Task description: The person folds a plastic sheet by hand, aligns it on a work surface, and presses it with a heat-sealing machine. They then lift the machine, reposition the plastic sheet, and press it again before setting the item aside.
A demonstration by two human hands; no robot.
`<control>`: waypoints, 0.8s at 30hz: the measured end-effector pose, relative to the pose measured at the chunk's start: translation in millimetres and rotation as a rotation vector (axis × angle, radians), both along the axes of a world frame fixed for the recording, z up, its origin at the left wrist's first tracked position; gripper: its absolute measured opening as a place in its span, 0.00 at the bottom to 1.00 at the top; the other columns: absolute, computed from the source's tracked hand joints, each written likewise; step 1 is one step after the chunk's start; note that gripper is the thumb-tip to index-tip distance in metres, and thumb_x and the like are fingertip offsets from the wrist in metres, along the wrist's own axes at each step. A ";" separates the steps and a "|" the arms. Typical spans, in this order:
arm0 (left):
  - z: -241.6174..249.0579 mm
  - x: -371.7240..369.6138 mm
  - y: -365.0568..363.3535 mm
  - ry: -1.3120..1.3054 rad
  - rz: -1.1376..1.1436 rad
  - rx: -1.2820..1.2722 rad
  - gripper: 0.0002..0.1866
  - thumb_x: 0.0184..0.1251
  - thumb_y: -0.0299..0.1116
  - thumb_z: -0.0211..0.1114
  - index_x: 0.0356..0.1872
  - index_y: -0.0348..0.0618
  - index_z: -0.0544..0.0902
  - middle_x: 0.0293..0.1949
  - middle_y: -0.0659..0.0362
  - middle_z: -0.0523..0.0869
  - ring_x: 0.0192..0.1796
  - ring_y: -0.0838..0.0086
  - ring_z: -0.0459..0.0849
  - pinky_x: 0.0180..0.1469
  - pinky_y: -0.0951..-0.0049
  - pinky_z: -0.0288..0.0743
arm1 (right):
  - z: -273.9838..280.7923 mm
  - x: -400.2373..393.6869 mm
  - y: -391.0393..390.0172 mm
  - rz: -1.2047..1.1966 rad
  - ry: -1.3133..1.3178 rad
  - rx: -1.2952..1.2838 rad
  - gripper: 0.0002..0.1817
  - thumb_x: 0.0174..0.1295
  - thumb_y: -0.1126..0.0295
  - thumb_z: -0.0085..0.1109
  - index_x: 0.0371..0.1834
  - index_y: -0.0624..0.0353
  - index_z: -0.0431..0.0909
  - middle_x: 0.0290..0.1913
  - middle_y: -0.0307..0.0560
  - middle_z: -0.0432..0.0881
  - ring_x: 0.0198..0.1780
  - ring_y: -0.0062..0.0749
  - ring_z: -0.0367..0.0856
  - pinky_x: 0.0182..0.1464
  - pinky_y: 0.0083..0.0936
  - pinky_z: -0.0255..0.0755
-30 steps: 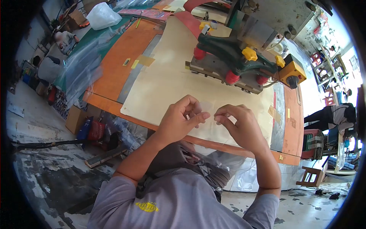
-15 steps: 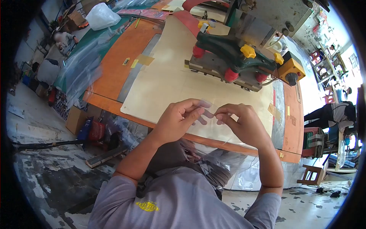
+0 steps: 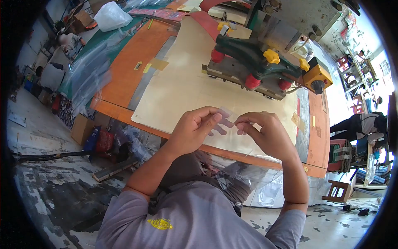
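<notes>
My left hand (image 3: 194, 128) pinches a small, thin, see-through plastic piece (image 3: 226, 112) between thumb and forefinger, above the front of the cream sheet (image 3: 178, 99). Some of its other fingers show beyond the piece. Close by on the right, my right hand (image 3: 265, 130) has its thumb and forefinger pressed together near the edge of the plastic. Whatever sits in that pinch, if anything, is too small to make out. Both hands are raised over the table's front edge.
A press head with a dark green frame (image 3: 248, 56), red feet and yellow knobs stands over the sheet. Beside it is a yellow control box (image 3: 318, 76). Plastic film (image 3: 89, 74) lies at the left. Other people are in the background, and a small wooden stool (image 3: 338, 191) stands right.
The plastic piece has tilted slightly in my left hand. My right hand's pinch has shifted only a little; otherwise the scene stays the same.
</notes>
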State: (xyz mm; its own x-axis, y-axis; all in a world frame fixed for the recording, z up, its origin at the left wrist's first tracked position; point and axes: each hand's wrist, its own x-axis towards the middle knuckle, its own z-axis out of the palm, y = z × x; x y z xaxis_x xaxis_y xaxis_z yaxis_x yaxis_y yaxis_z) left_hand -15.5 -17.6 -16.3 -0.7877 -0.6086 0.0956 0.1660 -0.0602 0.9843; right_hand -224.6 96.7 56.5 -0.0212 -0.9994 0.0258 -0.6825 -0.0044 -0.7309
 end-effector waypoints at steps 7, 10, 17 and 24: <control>4.0 0.0 2.4 -0.046 0.046 -0.076 0.15 0.88 0.33 0.61 0.58 0.27 0.85 0.48 0.49 0.94 0.48 0.68 0.94 0.51 0.70 0.89 | -2.1 -0.8 -0.1 0.002 -0.013 -0.007 0.08 0.73 0.71 0.66 0.47 0.63 0.90 0.39 0.54 0.92 0.41 0.50 0.90 0.47 0.41 0.81; -1.0 -1.2 2.9 -0.024 0.051 -0.069 0.15 0.88 0.33 0.61 0.58 0.27 0.85 0.48 0.50 0.94 0.47 0.69 0.95 0.51 0.71 0.88 | -0.1 -1.0 -0.2 0.007 0.001 0.006 0.08 0.73 0.71 0.66 0.48 0.63 0.90 0.39 0.54 0.92 0.41 0.49 0.91 0.47 0.41 0.81; 7.6 0.1 4.3 -0.076 0.054 -0.097 0.15 0.88 0.33 0.60 0.59 0.28 0.85 0.47 0.51 0.94 0.48 0.69 0.95 0.51 0.71 0.88 | -0.1 -2.7 -0.2 0.012 -0.017 0.015 0.08 0.73 0.72 0.67 0.48 0.64 0.90 0.39 0.54 0.93 0.42 0.46 0.92 0.48 0.39 0.82; -12.0 -5.4 1.0 -0.002 0.087 -0.136 0.14 0.89 0.34 0.60 0.58 0.34 0.86 0.48 0.53 0.95 0.46 0.74 0.94 0.44 0.75 0.84 | -4.3 -7.4 -0.7 0.034 -0.057 0.030 0.11 0.72 0.72 0.69 0.55 0.62 0.87 0.40 0.54 0.93 0.43 0.44 0.93 0.49 0.40 0.82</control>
